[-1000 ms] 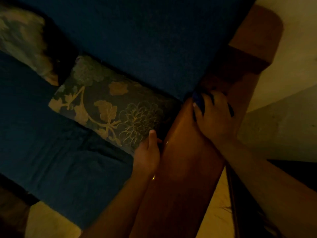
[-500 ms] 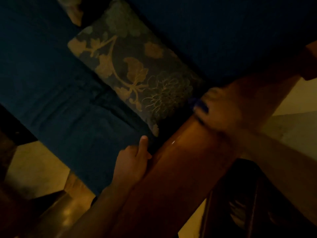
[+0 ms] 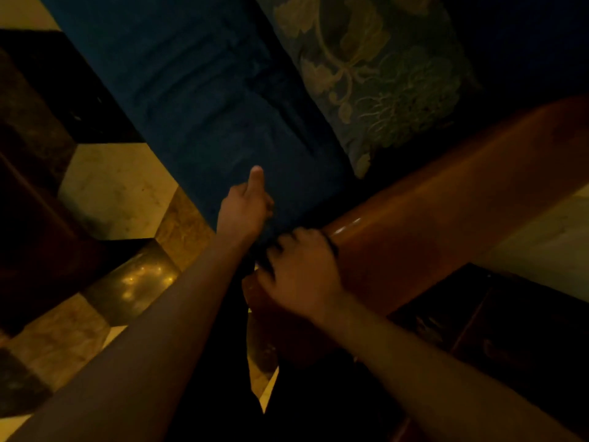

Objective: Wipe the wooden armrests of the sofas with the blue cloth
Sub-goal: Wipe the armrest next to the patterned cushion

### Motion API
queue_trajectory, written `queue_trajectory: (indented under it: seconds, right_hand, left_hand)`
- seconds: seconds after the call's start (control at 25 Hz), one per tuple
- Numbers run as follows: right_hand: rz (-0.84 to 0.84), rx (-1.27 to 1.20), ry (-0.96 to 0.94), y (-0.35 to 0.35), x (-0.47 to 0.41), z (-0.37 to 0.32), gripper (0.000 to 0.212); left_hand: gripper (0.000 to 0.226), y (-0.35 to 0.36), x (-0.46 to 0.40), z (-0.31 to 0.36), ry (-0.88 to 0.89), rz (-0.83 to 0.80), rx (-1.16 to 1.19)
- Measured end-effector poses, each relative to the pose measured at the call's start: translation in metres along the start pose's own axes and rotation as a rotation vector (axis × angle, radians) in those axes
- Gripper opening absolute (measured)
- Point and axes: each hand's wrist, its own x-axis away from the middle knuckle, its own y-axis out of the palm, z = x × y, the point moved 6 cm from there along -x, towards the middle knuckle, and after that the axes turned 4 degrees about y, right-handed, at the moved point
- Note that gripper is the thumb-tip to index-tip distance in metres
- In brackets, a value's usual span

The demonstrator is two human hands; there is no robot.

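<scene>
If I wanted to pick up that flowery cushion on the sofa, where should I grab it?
Probably by the bottom corner of the cushion, the one pointing toward the wooden armrest. That corner sticks out over the blue seat with nothing on it. Reach in from the seat side, since the armrest blocks the other way, and pinch the soft edge.

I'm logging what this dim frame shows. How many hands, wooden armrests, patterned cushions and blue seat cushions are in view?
Hands: 2, the left hand on the seat, the right hand pressed on the armrest's near end
Wooden armrest: 1
Patterned cushion: 1
Blue seat cushion: 1
Total: 5
The blue cloth cannot be made out; it may be under the right hand.
</scene>
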Motion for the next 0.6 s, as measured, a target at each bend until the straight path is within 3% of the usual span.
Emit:
queue_trajectory:
  seconds: [0.04, 0.12, 0.2, 0.32, 0.4, 0.48, 0.6]
  right_hand:
    - [0.067, -0.073, -0.096, 0.011, 0.016, -0.015, 0.034]
    - [0.149, 0.009, -0.285, 0.027, 0.055, -0.002, 0.047]
    - [0.235, 0.049, -0.268, 0.032, 0.083, 0.053, 0.065]
    - [0.399, -0.095, 0.281, 0.016, 0.115, 0.186, 0.066]
    - [0.520, -0.239, 0.627, -0.006, 0.120, 0.271, 0.064]
    - [0.740, -0.546, 0.944, -0.034, 0.117, 0.360, 0.063]
    - [1.046, -1.147, 1.121, -0.070, 0.106, 0.491, 0.066]
  left_hand:
    - [0.065, 0.002, -0.008, 0.002, -0.011, -0.081, -0.001]
    - [0.055, 0.026, -0.011, 0.015, -0.022, -0.295, -0.014]
    - [0.048, 0.061, -0.003, 0.034, 0.034, -0.452, -0.060]
    - [0.047, 0.124, 0.018, 0.071, 0.193, -0.543, -0.182]
    - [0.032, 0.165, 0.029, 0.100, 0.278, -0.536, -0.224]
    - [0.025, 0.204, 0.035, 0.135, 0.328, -0.483, -0.273]
    - [0.027, 0.257, 0.040, 0.191, 0.432, -0.364, -0.209]
